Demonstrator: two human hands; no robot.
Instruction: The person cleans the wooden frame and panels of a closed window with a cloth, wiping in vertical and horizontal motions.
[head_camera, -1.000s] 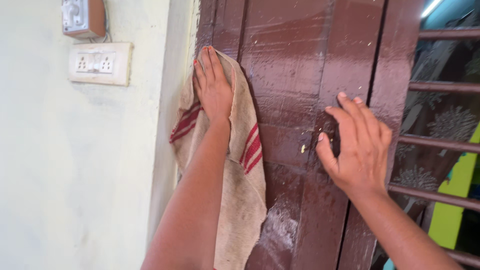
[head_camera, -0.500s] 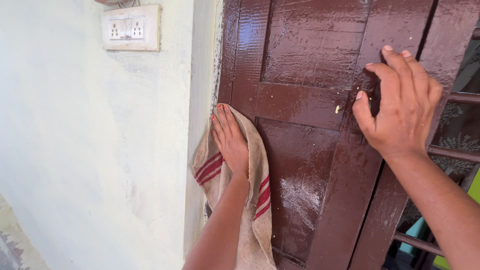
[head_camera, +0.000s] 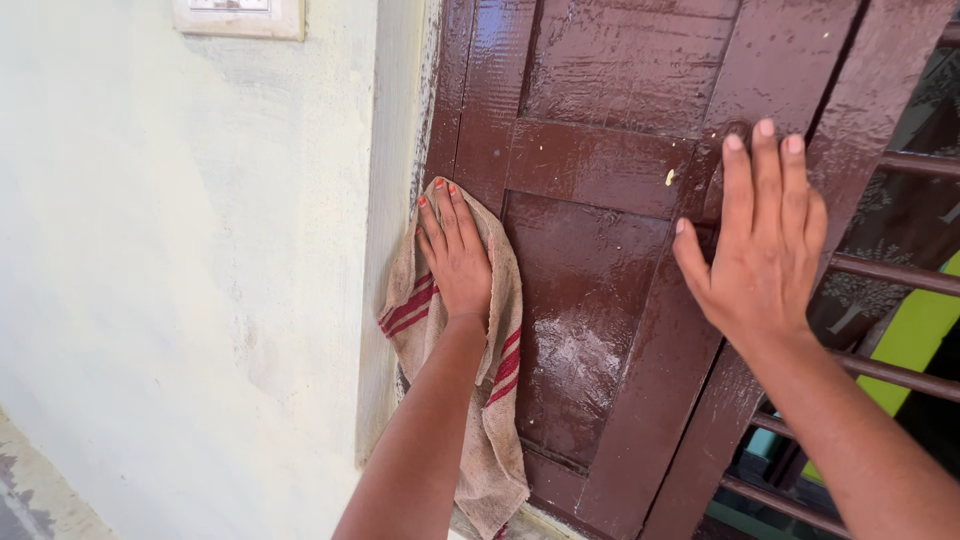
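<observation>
My left hand (head_camera: 455, 255) lies flat on a beige cloth with red stripes (head_camera: 495, 400), pressing it against the left edge of a glossy brown wooden shutter (head_camera: 590, 160). The cloth hangs down below my wrist. My right hand (head_camera: 760, 240) rests flat with fingers together and pointing up on the shutter's right stile, holding nothing. The lower panel of the shutter looks wet and shiny.
A pale wall (head_camera: 180, 260) fills the left side, with a white socket plate (head_camera: 240, 15) at the top edge. Right of the shutter are brown horizontal window bars (head_camera: 900, 275), and something green (head_camera: 910, 340) shows behind them.
My left hand and the cloth have slid down the shutter's left edge from beside the upper panel to the lower one. My right hand stays on the right stile, its fingers now straighter.
</observation>
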